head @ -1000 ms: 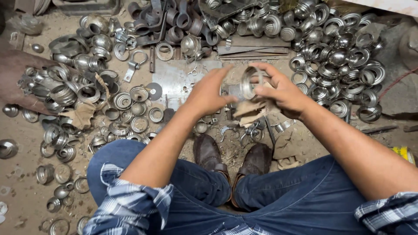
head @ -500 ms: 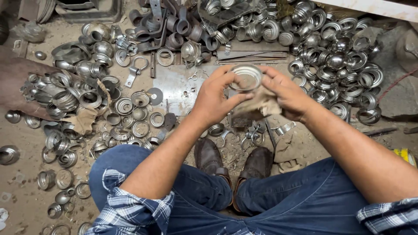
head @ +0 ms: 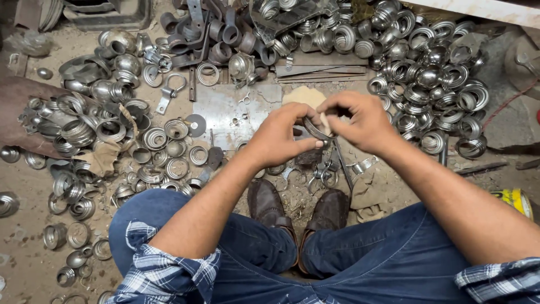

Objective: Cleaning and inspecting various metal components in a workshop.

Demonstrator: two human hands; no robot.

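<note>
Seated on the dusty workshop floor (head: 22, 264) with both brown shoes (head: 298, 211) together, the person holds a thin metal ring (head: 315, 130) above the flat steel plate (head: 225, 115), left hand (head: 281, 138) pinching its near rim between thumb and curled fingers, right hand (head: 360, 121) pinching the far side with a scrap of tan cloth (head: 304, 95) behind it. It looks like a wiping or checking step on this one ring. Turning it further would call for a light, even grip, as heaps of shiny rings (head: 427, 73) lie toward the floor's far right corner and more rings (head: 101, 129) along its left edge.
</note>
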